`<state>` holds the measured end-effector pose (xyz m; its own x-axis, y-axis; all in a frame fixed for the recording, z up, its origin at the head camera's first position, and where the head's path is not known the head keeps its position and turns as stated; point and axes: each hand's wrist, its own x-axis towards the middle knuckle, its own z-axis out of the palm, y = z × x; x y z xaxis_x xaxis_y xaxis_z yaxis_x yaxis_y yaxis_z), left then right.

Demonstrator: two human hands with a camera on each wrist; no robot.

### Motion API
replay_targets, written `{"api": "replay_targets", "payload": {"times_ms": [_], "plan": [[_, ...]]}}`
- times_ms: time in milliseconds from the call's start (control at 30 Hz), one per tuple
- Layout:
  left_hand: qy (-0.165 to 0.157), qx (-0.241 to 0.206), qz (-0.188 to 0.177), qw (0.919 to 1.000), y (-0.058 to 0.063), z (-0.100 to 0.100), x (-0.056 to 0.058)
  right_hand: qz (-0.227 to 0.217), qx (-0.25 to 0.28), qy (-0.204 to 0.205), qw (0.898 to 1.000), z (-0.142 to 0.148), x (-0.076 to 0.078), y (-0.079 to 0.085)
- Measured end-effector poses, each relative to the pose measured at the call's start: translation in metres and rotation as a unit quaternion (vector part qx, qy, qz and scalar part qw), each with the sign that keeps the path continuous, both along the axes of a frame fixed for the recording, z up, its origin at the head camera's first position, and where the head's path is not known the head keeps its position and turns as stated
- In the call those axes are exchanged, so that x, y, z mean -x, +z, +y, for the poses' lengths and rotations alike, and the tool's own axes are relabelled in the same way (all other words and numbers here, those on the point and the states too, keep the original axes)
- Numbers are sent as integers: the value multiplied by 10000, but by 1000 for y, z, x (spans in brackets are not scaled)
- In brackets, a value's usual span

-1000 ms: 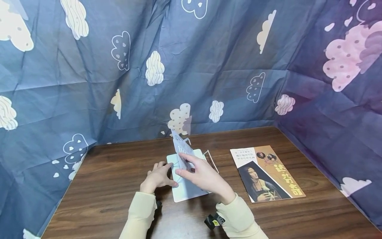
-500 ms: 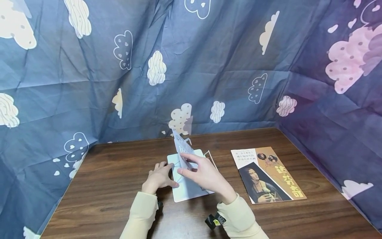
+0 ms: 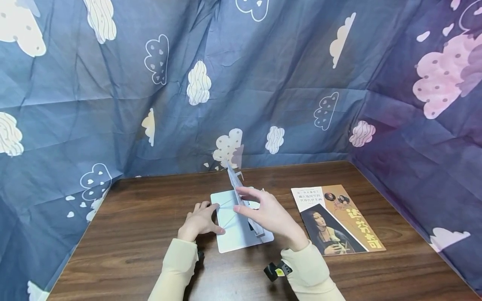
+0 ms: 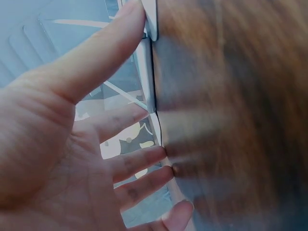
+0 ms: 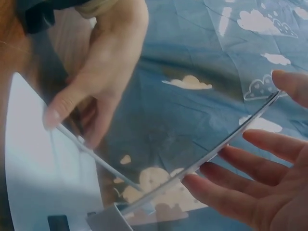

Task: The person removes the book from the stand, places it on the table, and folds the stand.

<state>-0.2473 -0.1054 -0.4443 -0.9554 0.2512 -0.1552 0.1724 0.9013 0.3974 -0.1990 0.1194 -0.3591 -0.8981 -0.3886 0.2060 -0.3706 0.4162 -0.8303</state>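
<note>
A white folding book stand has its flat base (image 3: 229, 242) on the table and its thin panel (image 3: 234, 177) raised steeply above it. My right hand (image 3: 273, 213) holds the panel by its near edge, thumb on one side and outstretched fingers against the other, as the right wrist view shows. My left hand (image 3: 197, 221) rests at the base's left edge with its fingers spread. In the left wrist view the thumb (image 4: 96, 57) touches that edge. Thin wire supports (image 5: 101, 159) run from base to panel, and a small bracket (image 3: 239, 174) sticks out behind the panel.
An orange and white magazine (image 3: 339, 219) with a painted portrait lies flat to the right on the brown wooden table (image 3: 139, 238). Blue cloth (image 3: 169, 138) with cloud prints hangs behind the table and along its sides. A small black device (image 3: 276, 271) sits at my right wrist.
The panel has swung to the right and stands steeper, with my right hand moving along with it. The wire frame at its right is now mostly hidden. My left hand has stayed put.
</note>
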Motion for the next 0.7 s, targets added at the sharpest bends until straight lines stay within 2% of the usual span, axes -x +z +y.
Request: {"api": "replay_targets", "payload": {"times_ms": [100,433,700], "plan": [[-19,15,0,10000,0,0,1,68,-55,84,9999,8,3,1],[-93,-19,77,9999,-2,-1,-1,-191,393,446,9980,38,12,2],[-83,6,60,9999,-3,0,-1,-380,547,388,9970,58,12,5]]}}
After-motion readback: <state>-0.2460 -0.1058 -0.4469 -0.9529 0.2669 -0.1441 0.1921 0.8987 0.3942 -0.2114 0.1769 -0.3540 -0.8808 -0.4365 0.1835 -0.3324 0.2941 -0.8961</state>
